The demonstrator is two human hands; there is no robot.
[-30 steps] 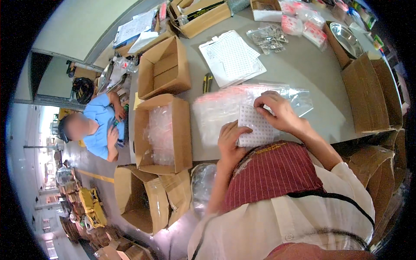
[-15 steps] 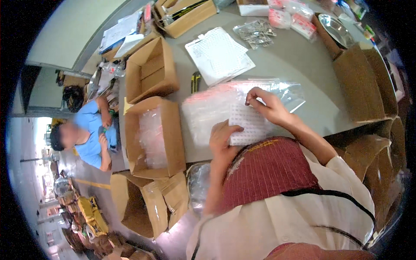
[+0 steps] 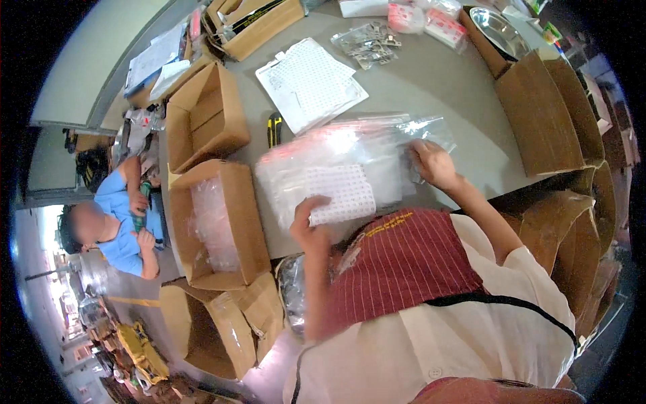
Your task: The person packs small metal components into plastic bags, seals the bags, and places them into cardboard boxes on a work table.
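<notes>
The left hand [image 3: 309,227] pinches the label sheet's [image 3: 346,194] corner, presumably for steadiness; the right hand [image 3: 436,165] curls at clear plastic bags [image 3: 284,180], hold unclear

I worked in a packing area of a workshop or small factory. My grey table [image 3: 471,87] gave it away: mid-frame lay a spread of clear plastic bags [image 3: 279,188] and a sheet of tiny printed marks [image 3: 346,192], with a yellow-and-black cutter [image 3: 274,130] just beyond. Bagged metal parts [image 3: 367,44] sat at upper centre. Left of centre stood two open cartons [image 3: 232,108], one filled with more clear bags. At the left a co-worker [image 3: 121,225] in blue sat beside the table. Lower left, a yellow line [image 3: 134,301] crossed the floor near piled goods [image 3: 121,374].
</notes>
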